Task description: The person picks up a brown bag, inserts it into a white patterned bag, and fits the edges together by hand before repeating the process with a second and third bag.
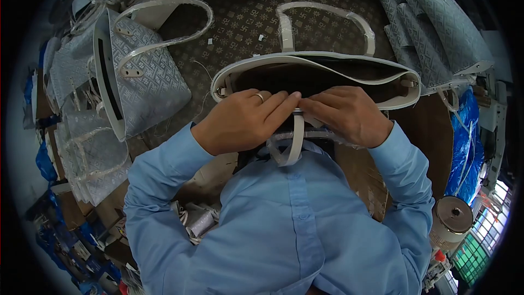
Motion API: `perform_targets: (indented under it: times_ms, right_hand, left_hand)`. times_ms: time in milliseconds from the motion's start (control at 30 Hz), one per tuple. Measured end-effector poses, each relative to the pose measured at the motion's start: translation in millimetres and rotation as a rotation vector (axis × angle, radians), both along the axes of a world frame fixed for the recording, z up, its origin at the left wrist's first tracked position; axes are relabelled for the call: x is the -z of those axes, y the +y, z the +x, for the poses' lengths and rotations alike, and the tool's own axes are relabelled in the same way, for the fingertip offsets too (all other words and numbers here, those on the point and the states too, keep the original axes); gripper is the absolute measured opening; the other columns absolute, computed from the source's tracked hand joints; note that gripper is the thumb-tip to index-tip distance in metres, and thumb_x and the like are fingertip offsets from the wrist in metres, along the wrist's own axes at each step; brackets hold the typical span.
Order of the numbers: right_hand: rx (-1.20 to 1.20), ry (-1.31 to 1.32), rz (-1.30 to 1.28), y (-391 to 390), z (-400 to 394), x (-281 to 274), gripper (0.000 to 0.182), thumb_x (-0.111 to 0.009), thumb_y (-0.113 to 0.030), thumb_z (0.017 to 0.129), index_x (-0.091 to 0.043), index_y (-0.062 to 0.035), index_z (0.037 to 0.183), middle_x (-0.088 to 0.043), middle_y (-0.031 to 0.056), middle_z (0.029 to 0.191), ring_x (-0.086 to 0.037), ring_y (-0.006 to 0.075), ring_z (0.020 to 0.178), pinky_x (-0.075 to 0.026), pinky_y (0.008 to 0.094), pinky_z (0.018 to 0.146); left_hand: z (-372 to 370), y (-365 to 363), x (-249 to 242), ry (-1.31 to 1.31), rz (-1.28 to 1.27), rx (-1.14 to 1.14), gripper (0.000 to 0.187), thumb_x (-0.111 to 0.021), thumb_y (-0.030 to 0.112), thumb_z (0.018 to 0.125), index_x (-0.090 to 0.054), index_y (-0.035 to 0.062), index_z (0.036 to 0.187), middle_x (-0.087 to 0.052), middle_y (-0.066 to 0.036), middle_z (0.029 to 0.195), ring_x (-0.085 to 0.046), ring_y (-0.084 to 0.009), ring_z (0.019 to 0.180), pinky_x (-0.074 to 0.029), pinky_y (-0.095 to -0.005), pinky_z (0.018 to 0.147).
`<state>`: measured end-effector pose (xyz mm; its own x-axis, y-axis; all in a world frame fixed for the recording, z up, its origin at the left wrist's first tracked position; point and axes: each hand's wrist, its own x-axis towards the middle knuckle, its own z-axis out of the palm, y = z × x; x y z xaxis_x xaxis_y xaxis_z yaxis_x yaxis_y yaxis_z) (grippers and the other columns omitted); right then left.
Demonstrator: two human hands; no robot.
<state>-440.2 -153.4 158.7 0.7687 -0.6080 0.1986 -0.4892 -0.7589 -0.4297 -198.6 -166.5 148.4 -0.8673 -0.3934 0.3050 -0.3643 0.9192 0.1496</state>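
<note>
A handbag [404, 96] with a pale rim stands open in front of my body, its inside dark. One plastic-wrapped handle [327, 6] lies beyond its far rim, and a second handle [296, 139] hangs over the near side against my shirt. My left hand [240, 117], with a ring on one finger, closes over the near rim left of the middle. Just right of it, my right hand [349, 112] grips the same rim. The fingertips of both hands nearly meet above the near handle.
At the left, a patterned grey handbag [147, 71] lies beside stacked bag pieces [93, 153]. Several grey patterned rolls [436, 27] are at the upper right. Blue plastic wrapping [466, 142] and a round spool-like object [453, 216] are at the right. Small white scraps dot the patterned surface [240, 22].
</note>
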Motion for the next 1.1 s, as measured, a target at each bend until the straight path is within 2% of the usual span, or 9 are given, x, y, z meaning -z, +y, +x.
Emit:
perform_targets:
  times_ms: [100,300,400,633,700,867,967,1033,1100]
  right_hand:
    - [0.105,-0.029,-0.123,11,-10,-7,0.044,-0.066,-0.006,0.075,-0.059,-0.0013,0.118,-0.066,0.0119,0.092,-0.066,0.0252,0.075,-0.056,0.033,0.064]
    - [0.152,0.009,-0.144,23,-22,0,0.052,-0.063,-0.007,0.074,-0.057,-0.0087,0.126,-0.065,0.009,0.096,-0.066,0.0223,0.078,-0.055,0.0315,0.067]
    - [0.137,-0.003,-0.082,19,-22,-2,0.048,-0.063,-0.009,0.075,-0.059,-0.0093,0.123,-0.065,0.0089,0.098,-0.066,0.0226,0.079,-0.055,0.0319,0.067]
    - [0.033,-0.062,-0.082,11,-20,1,0.042,-0.067,-0.006,0.073,-0.062,-0.0039,0.114,-0.066,0.0129,0.1,-0.067,0.0271,0.084,-0.056,0.0361,0.068]
    - [0.023,-0.05,-0.067,9,-19,-1,0.038,-0.066,-0.005,0.073,-0.063,-0.0016,0.111,-0.067,0.0141,0.1,-0.067,0.0283,0.083,-0.056,0.0365,0.069]
    - [0.059,-0.088,-0.05,6,-20,-4,0.044,-0.064,-0.005,0.071,-0.06,-0.0017,0.115,-0.067,0.0132,0.096,-0.067,0.0281,0.078,-0.055,0.034,0.065]
    - [0.1,-0.001,-0.088,13,-18,-4,0.05,-0.063,-0.002,0.069,-0.057,0.0004,0.119,-0.066,0.0136,0.093,-0.066,0.0287,0.075,-0.055,0.0357,0.063]
    - [0.097,0.162,0.089,15,-21,-10,0.055,-0.065,-0.002,0.067,-0.054,0.0008,0.122,-0.066,0.013,0.09,-0.066,0.0289,0.073,-0.055,0.036,0.063]
    - [0.09,0.122,0.114,11,-21,-9,0.054,-0.066,-0.002,0.068,-0.055,0.0006,0.121,-0.067,0.0131,0.09,-0.066,0.0293,0.073,-0.054,0.0362,0.063]
  left_hand:
    - [0,4,7,0.156,-0.143,0.035,0.038,-0.066,0.009,0.079,-0.062,-0.0005,0.115,-0.066,-0.014,0.106,-0.066,-0.0234,0.083,-0.055,-0.0316,0.074]
    - [3,3,20,0.343,-0.045,-0.007,0.032,-0.067,0.011,0.075,-0.066,0.0008,0.106,-0.067,-0.011,0.1,-0.067,-0.02,0.08,-0.057,-0.0301,0.069]
    - [0,2,22,0.377,-0.004,-0.009,0.028,-0.067,0.01,0.075,-0.067,0.0013,0.102,-0.067,-0.01,0.094,-0.068,-0.0206,0.078,-0.057,-0.0302,0.067]
    - [2,-3,18,0.365,0.072,0.063,0.029,-0.068,0.009,0.073,-0.067,0.0018,0.101,-0.067,-0.01,0.093,-0.068,-0.0208,0.079,-0.057,-0.031,0.068]
    - [0,-2,13,0.36,0.125,0.045,0.032,-0.068,0.003,0.072,-0.064,-0.0032,0.103,-0.066,-0.012,0.088,-0.067,-0.023,0.075,-0.057,-0.0315,0.065]
    - [-20,5,6,0.09,-0.104,-0.078,0.034,-0.059,0.013,0.079,-0.059,-0.0046,0.108,-0.06,-0.008,0.078,-0.062,-0.0164,0.063,-0.05,-0.0264,0.054]
    - [-18,0,10,0.102,0.037,-0.064,0.035,-0.061,0.011,0.077,-0.061,-0.0027,0.109,-0.064,-0.007,0.083,-0.064,-0.0192,0.068,-0.052,-0.0275,0.057]
    - [-17,-1,12,0.171,0.096,0.023,0.033,-0.063,0.012,0.077,-0.061,0.0002,0.108,-0.064,-0.005,0.08,-0.064,-0.0184,0.066,-0.051,-0.028,0.056]
    - [-15,-4,12,0.158,0.163,-0.003,0.032,-0.064,0.013,0.076,-0.062,0.0016,0.106,-0.064,-0.005,0.079,-0.064,-0.0192,0.066,-0.051,-0.0289,0.057]
